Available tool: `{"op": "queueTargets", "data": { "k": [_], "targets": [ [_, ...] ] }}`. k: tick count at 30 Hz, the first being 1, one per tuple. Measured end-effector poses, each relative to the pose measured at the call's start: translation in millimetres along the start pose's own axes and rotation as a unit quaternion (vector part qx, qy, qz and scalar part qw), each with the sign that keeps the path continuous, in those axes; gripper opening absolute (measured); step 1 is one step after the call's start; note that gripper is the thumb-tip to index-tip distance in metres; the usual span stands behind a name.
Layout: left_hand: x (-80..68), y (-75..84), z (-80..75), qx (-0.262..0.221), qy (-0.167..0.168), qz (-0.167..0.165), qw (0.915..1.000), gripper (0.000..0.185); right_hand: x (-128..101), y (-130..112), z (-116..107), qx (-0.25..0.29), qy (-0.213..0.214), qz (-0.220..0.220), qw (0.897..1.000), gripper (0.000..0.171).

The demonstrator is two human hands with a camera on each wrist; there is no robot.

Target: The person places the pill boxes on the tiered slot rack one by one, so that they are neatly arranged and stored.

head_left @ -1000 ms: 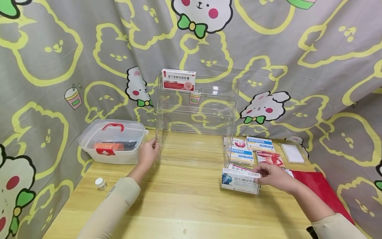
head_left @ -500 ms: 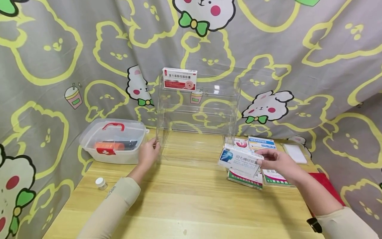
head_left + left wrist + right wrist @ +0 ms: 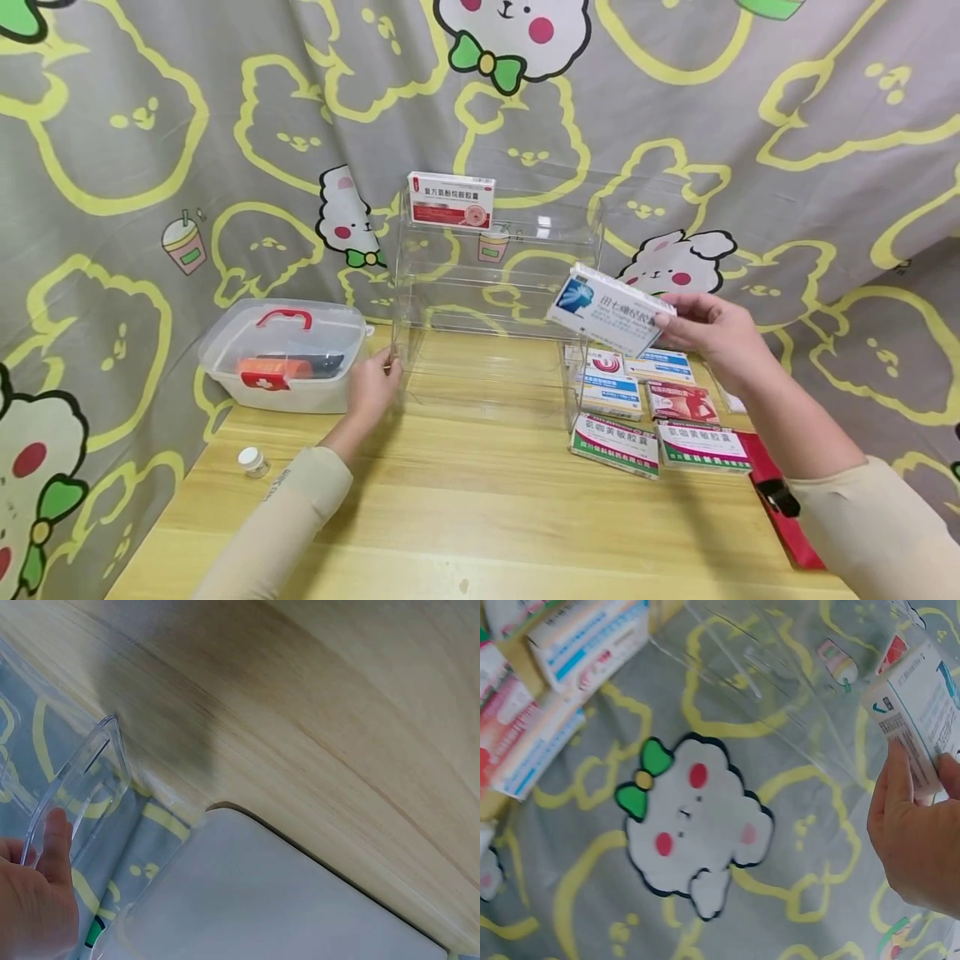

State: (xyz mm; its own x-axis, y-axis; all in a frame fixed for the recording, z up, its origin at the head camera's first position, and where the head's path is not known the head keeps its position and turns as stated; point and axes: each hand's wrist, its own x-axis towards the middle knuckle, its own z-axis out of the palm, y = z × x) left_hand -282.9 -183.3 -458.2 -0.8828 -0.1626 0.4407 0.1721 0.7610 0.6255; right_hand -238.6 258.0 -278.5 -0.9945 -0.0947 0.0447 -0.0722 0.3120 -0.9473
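Observation:
My right hand [image 3: 712, 337] pinches a white medicine box [image 3: 611, 310] with a blue picture by its right end, thumb in front. The box is tilted and raised, overlapping the right side of a clear tiered display stand [image 3: 491, 333] in the head view. In the right wrist view the box's narrow side [image 3: 901, 724] shows between thumb and fingers. My left hand [image 3: 372, 390] grips the stand's left side panel [image 3: 56, 802], its edge between thumb and fingers. A red-and-white medicine box [image 3: 452, 202] stands on the stand's top tier, at the left.
Several medicine boxes [image 3: 615, 446] lie right of the stand, beside a red cloth-like item [image 3: 780, 508]. A lidded first-aid box [image 3: 281, 358] stands at the left, with a small white bottle [image 3: 253, 461] in front. A patterned curtain [image 3: 285, 225] hangs behind the table [image 3: 450, 517].
My right hand has lifted the white medicine box up from over the other boxes, and it is now tilted. The left hand keeps its grip on the stand.

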Motion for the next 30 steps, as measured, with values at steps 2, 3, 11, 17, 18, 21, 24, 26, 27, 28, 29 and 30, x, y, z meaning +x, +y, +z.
{"op": "queueTargets", "data": {
  "k": [2,3,11,17,18,21,24,26,27,28,29,30],
  "targets": [
    [0.5,-1.4,-1.0,0.002,0.0,-0.004,1.0,0.022,8,-11,1,0.008,0.015,-0.006,1.0,0.043],
    [0.8,-1.8,-1.6,0.003,0.0,-0.004,1.0,0.022,11,-17,2,0.012,0.021,-0.013,1.0,0.042],
    [2.1,-2.7,-2.5,0.019,0.009,0.026,0.9994,0.018,40,-72,11,0.067,0.062,-0.051,0.995,0.041],
    [1.6,-2.6,0.5,0.026,0.001,0.018,0.9995,0.021,56,-102,20,0.119,0.072,-0.061,0.988,0.042],
    [1.9,-2.7,1.0,0.028,0.002,0.019,0.9994,0.02,58,-105,21,0.118,0.073,-0.06,0.989,0.043],
    [3.0,-3.4,2.1,0.027,0.008,0.021,0.9994,0.019,69,-115,25,0.111,0.075,-0.058,0.989,0.044],
    [3.0,-4.0,2.1,0.027,0.017,0.023,0.9992,0.018,82,-123,30,0.105,0.085,-0.06,0.989,0.043],
    [2.4,-4.3,1.8,0.027,0.02,0.023,0.9992,0.017,91,-127,32,0.101,0.094,-0.059,0.989,0.042],
    [2.0,-4.3,1.6,0.026,0.021,0.024,0.9991,0.017,96,-129,32,0.096,0.1,-0.057,0.989,0.042],
    [1.8,-4.4,1.6,0.025,0.022,0.024,0.9991,0.016,101,-131,33,0.09,0.105,-0.054,0.989,0.042],
    [1.5,-4.3,1.5,0.024,0.023,0.025,0.9991,0.015,106,-132,34,0.084,0.109,-0.05,0.989,0.042],
    [1.4,-4.2,1.5,0.023,0.024,0.027,0.9991,0.014,112,-133,35,0.078,0.113,-0.048,0.989,0.041]
  ]
}}
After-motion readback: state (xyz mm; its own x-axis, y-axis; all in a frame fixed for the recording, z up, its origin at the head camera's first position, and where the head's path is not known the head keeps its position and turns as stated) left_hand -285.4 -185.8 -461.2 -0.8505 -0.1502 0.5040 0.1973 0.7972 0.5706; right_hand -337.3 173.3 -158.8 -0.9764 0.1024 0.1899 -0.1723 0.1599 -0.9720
